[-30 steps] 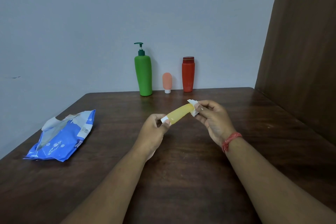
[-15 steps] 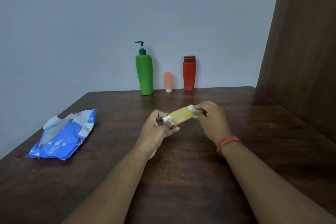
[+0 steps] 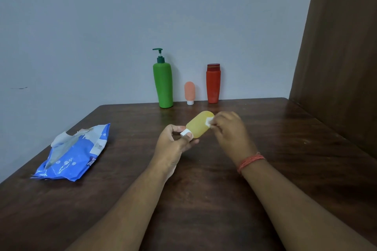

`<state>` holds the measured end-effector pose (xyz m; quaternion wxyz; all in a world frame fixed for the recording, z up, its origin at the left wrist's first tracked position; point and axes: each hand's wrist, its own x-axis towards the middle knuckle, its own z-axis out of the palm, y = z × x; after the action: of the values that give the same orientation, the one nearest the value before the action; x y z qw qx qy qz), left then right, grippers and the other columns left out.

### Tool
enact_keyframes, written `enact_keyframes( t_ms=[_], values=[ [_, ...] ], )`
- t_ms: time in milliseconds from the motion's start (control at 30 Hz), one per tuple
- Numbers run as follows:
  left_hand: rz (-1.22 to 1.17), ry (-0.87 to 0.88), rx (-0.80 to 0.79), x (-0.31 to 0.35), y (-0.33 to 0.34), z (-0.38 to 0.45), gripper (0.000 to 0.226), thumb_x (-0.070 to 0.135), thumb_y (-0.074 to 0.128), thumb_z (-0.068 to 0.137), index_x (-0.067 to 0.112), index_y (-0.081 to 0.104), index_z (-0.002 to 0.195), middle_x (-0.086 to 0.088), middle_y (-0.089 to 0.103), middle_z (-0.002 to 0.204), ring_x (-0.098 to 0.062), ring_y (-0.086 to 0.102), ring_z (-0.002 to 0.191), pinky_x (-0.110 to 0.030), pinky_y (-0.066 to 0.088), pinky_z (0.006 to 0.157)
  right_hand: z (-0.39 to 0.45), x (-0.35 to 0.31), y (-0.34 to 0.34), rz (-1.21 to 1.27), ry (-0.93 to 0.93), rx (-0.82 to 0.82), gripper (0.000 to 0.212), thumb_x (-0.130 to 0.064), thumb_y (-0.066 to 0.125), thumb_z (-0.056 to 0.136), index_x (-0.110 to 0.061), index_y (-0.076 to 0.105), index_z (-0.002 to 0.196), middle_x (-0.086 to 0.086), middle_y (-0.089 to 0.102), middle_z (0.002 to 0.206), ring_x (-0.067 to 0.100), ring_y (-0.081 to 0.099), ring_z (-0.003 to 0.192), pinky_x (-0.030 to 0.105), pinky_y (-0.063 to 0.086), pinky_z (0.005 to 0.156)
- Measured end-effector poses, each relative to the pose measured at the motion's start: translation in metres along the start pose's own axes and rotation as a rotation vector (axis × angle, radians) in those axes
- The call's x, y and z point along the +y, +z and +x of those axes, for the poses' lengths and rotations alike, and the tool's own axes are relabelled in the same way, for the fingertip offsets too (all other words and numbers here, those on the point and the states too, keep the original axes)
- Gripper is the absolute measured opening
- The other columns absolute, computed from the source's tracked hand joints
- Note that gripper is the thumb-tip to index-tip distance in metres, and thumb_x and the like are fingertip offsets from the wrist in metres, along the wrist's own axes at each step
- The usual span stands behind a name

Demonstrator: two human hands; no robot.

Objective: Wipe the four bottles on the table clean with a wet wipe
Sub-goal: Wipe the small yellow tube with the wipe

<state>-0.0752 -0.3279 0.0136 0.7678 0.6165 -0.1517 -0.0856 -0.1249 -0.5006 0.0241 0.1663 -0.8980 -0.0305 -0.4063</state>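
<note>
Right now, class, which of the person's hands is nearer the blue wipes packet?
Left. The left hand is nearer the blue wipes packet, across bare table; the right hand is beyond it, farther right.

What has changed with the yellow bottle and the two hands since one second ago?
The yellow bottle has turned, so its broad side now faces the camera. The left hand still pinches its white cap. The right hand has shifted the wet wipe along the bottle's far end and keeps hold of it. The green bottle, pink bottle, red bottle and blue pack stayed in place.
</note>
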Motion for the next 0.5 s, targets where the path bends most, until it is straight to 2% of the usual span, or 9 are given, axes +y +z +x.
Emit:
enact_keyframes(
  t_ms=[67,133,200,233,267,333,400,500],
  values=[
    [0.013,0.005,-0.022,0.0,0.001,-0.001,0.02,-0.003,0.066,0.092,0.002,0.054,0.107,-0.023,0.056,0.124,-0.021,0.076,0.085,-0.041,0.059,0.089,-0.002,0.005,-0.006,0.005,0.074,0.04,0.005,-0.006,0.068,0.088,-0.008,0.072,0.091,0.003,0.065,0.093,0.021,0.057,0.091,0.026,0.042,0.076],
    [0.023,0.007,-0.023,0.0,0.002,-0.001,0.019,-0.002,0.066,0.093,0.002,0.055,0.107,-0.025,0.06,0.121,-0.024,0.076,0.085,-0.04,0.059,0.089,-0.006,-0.004,-0.007,0.036,-0.062,0.011,0.006,-0.003,0.07,0.085,-0.008,0.07,0.087,0.004,0.065,0.091,0.024,0.058,0.087,0.031,0.047,0.076],
    [0.019,0.009,-0.014,0.0,0.002,-0.001,0.018,-0.002,0.066,0.093,0.002,0.056,0.107,-0.027,0.065,0.117,-0.029,0.075,0.086,-0.039,0.059,0.086,-0.011,-0.017,-0.005,0.018,-0.223,-0.112,0.007,-0.004,0.071,0.083,-0.009,0.069,0.087,0.004,0.065,0.093,0.026,0.059,0.086,0.034,0.05,0.075],
    [0.012,0.008,-0.014,0.0,0.002,-0.001,0.018,-0.002,0.066,0.093,0.002,0.056,0.107,-0.028,0.065,0.115,-0.031,0.075,0.086,-0.039,0.06,0.085,-0.011,-0.019,-0.004,-0.002,-0.246,-0.138,0.006,-0.005,0.071,0.083,-0.009,0.07,0.088,0.004,0.065,0.094,0.026,0.058,0.087,0.034,0.051,0.075],
    [0.014,0.007,-0.017,0.001,0.001,-0.002,0.018,-0.001,0.066,0.093,0.002,0.056,0.107,-0.027,0.066,0.115,-0.031,0.075,0.086,-0.041,0.06,0.087,-0.009,-0.017,-0.002,-0.01,-0.231,-0.11,0.006,-0.005,0.071,0.084,-0.009,0.07,0.089,0.004,0.066,0.094,0.026,0.058,0.087,0.035,0.051,0.075],
    [0.051,0.006,-0.03,0.002,0.001,-0.005,0.019,-0.001,0.067,0.093,0.003,0.056,0.108,-0.023,0.065,0.115,-0.03,0.075,0.087,-0.045,0.058,0.092,-0.002,-0.006,-0.002,-0.004,-0.09,0.024,0.007,-0.003,0.07,0.085,-0.008,0.071,0.089,0.005,0.066,0.092,0.026,0.059,0.087,0.035,0.05,0.076],
    [0.087,0.01,-0.037,0.001,0.002,-0.006,0.019,-0.001,0.067,0.093,0.005,0.057,0.107,-0.021,0.065,0.115,-0.029,0.076,0.087,-0.045,0.058,0.092,-0.003,-0.001,-0.005,0.012,0.016,0.082,0.008,-0.002,0.069,0.085,-0.008,0.071,0.089,0.005,0.065,0.091,0.026,0.059,0.087,0.032,0.047,0.075],
    [0.085,0.018,-0.019,0.002,0.002,-0.004,0.017,-0.004,0.066,0.092,0.003,0.057,0.105,-0.024,0.067,0.112,-0.029,0.076,0.088,-0.042,0.059,0.089,-0.011,-0.015,-0.003,-0.012,-0.194,-0.029,0.013,-0.002,0.071,0.082,-0.01,0.071,0.092,0.004,0.068,0.094,0.024,0.06,0.088,0.033,0.05,0.078]
  ],
)
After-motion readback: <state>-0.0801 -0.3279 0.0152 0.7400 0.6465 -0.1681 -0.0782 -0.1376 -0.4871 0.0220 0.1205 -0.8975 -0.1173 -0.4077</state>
